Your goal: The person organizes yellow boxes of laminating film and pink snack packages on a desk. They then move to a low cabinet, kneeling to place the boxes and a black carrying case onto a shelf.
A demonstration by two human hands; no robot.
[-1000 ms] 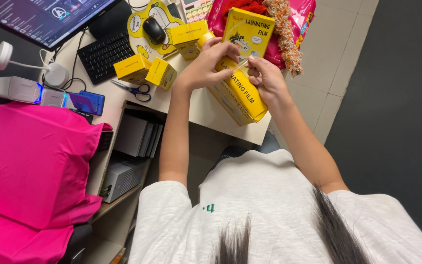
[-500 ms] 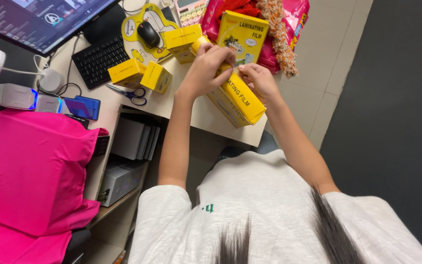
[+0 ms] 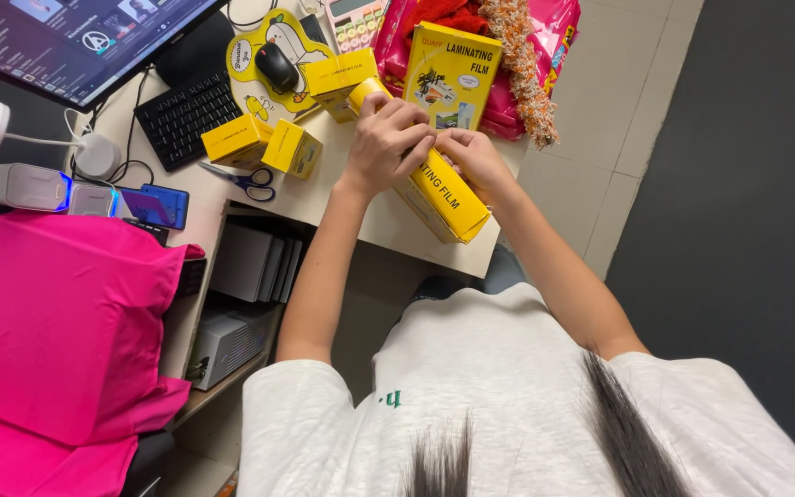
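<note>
- Yellow long box lying slantwise at the near edge of the desk, held in both hands.
- Left hand curled over the box's far end, fingers pressed down on its top.
- Right hand just beside the left, fingertips pinching the box's upper edge.
- Flat yellow pack standing just beyond the hands, leaning on a pink bag.
- Two small yellow boxes left of the hands, scissors just near of them.
- Another yellow box farther off, beside a mouse on a yellow pad.
- Keyboard and monitor at far left; phone and pink cloth nearer left.
</note>
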